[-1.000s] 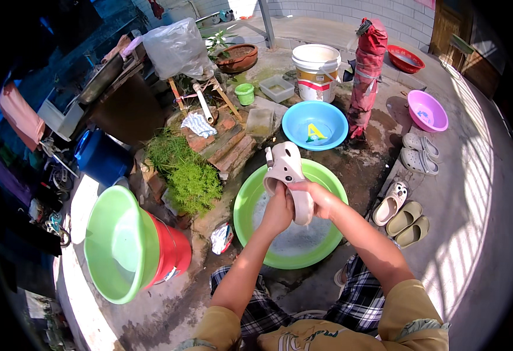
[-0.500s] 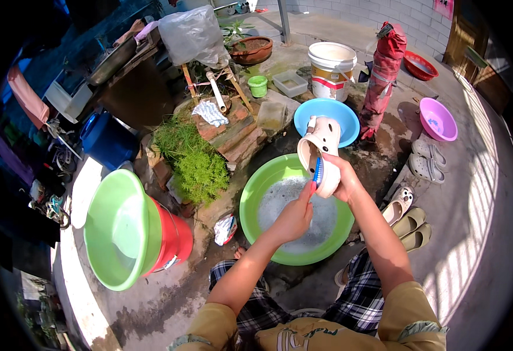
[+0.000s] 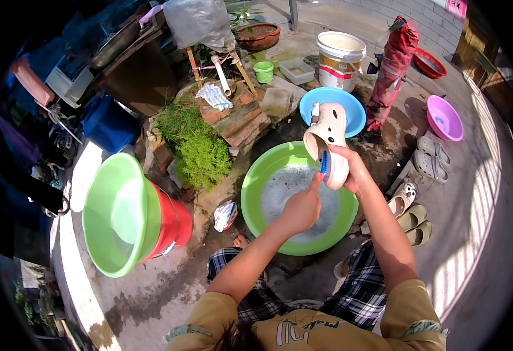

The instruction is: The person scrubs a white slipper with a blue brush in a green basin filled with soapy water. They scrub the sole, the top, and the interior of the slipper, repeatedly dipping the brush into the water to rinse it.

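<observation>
Over the green basin (image 3: 250, 205) of sudsy water, my right hand (image 3: 354, 169) grips a cream-white clog (image 3: 332, 121) with dark dots on it. The clog is tilted, its opening turned toward my left side. My left hand (image 3: 302, 209) is closed on a brush with blue bristles (image 3: 325, 161), index finger stretched along it. The bristles sit at the clog's opening, against its inside edge. Most of the brush's handle is hidden by my fingers. A similar cream clog (image 3: 402, 199) stands on the ground to the right.
Left, a light green basin (image 3: 95, 234) rests on a red bucket (image 3: 171, 225). A small packet (image 3: 225, 215) lies beside the sudsy basin. Beyond are a blue basin (image 3: 356, 111), a white pail (image 3: 341, 44) and a red-wrapped post (image 3: 392, 73). Olive shoes (image 3: 413, 217) and grey clogs (image 3: 427, 167) stand right.
The view has shifted slightly, so the surroundings sit a little differently. The clog and brush stay together over the basin; my left index finger now looks straighter along the brush.
</observation>
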`<state>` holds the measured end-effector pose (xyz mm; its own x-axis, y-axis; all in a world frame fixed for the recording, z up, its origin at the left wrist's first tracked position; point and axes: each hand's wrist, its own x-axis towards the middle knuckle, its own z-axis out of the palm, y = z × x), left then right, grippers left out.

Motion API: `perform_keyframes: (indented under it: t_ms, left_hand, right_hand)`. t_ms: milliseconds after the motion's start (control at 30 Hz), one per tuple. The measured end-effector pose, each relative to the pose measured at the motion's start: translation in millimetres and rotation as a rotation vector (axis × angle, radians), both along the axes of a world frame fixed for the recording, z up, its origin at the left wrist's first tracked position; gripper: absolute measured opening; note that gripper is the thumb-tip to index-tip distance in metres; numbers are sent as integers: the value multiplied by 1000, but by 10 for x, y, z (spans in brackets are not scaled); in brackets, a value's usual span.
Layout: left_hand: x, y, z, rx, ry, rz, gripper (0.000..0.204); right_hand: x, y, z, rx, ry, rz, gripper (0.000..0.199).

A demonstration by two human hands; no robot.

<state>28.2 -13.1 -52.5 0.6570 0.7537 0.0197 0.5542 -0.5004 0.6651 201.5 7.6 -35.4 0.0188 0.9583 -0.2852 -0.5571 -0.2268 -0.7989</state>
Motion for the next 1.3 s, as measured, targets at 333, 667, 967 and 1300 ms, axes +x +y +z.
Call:
perform_keyframes:
  t_ms: [333,667,967,1300]
  left_hand:
    - [-45,243,-248,68,-211,77,54]
    - [12,295,-61,-2,-95,255,58]
    - [44,118,326,48,-4,261,47]
    - [94,373,-32,91,196,267,51]
  right_hand:
    - [-184,-99,-75,28,-40,103,66]
    - [-157,-123,-93,-126,338,200,38]
    - [-268,-210,50,-87,312,184,39]
    - [-412,-130,-96,59,-202,78,80]
